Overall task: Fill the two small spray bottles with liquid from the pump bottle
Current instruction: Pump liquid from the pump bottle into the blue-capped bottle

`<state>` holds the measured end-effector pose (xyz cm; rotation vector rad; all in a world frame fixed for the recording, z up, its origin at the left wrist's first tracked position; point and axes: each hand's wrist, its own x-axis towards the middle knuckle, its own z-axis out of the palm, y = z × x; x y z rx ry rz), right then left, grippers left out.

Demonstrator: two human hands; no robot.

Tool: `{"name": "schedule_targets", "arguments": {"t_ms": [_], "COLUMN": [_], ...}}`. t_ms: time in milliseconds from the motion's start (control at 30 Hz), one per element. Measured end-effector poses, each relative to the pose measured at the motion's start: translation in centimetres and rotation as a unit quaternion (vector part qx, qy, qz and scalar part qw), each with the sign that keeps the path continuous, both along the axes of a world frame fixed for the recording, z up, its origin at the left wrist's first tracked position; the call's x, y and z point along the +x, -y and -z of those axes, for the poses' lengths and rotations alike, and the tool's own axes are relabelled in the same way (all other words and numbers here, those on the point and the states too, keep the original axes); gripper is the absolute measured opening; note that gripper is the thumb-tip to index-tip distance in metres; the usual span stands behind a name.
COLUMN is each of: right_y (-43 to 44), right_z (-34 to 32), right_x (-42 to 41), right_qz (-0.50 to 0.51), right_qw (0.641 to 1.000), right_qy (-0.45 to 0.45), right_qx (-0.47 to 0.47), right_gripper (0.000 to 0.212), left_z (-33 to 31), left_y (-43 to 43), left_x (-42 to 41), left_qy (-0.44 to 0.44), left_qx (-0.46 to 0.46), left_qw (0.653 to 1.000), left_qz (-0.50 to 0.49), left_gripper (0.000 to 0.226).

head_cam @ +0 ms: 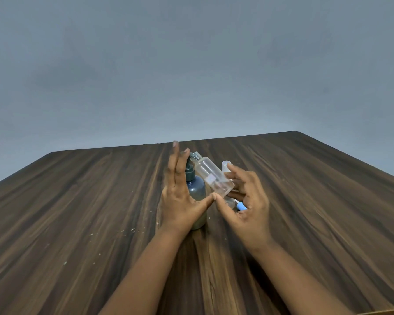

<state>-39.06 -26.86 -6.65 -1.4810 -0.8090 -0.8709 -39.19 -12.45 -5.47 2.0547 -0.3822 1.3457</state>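
We are looking at a wooden table (77,212) where a dark pump bottle (197,189) is standing upright at the middle. Our left hand (180,201) is staying flat-fingered beside its pump head, gripping nothing. Our right hand (248,201) is curling round the base of a clear spray bottle (210,173), tilting its open neck toward the pump spout. A blue sprayer top (242,206) is lying against the right palm.
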Motion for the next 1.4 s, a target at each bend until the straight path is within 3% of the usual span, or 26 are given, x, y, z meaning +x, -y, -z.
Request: {"name": "schedule_targets", "arguments": {"t_ms": [167, 300, 467, 833, 1000, 1267, 1400], "right_y": [0.12, 0.22, 0.37, 0.34, 0.15, 0.12, 0.04], "right_z": [-0.37, -0.45, -0.41, -0.41, -0.40, -0.33, -0.26], "right_x": [-0.31, -0.36, -0.24, -0.12, -0.02, 0.06, 0.09], "right_qz": [0.028, 0.048, 0.036, 0.038, 0.041, 0.033, 0.030], "right_qw": [1.000, 0.999, 0.999, 0.999, 0.999, 0.999, 0.999], "right_qy": [0.006, 0.014, 0.005, 0.011, 0.011, 0.014, 0.013], "right_qx": [0.006, -0.004, 0.002, -0.004, 0.008, 0.005, 0.009], "right_gripper": [0.039, 0.032, 0.032, 0.030, 0.030, 0.028, 0.029], "left_z": [0.04, 0.03, 0.19, -0.12, 0.03, -0.10, 0.15], "left_y": [0.14, 0.46, 0.22, 0.38, 0.02, 0.15, 0.13], "left_x": [0.29, 0.38, 0.41, 0.52, 0.43, 0.58, 0.54], "left_qy": [0.038, 0.054, 0.042, 0.049, 0.037, 0.058, 0.053], "left_qx": [0.003, -0.005, 0.015, 0.002, 0.011, -0.008, 0.000], "left_qw": [0.999, 0.997, 0.998, 0.998, 0.999, 0.998, 0.998], "left_qz": [-0.037, -0.055, -0.050, -0.042, -0.033, -0.030, -0.031], "left_gripper": [0.093, 0.075, 0.090, 0.074, 0.082, 0.072, 0.082]}}
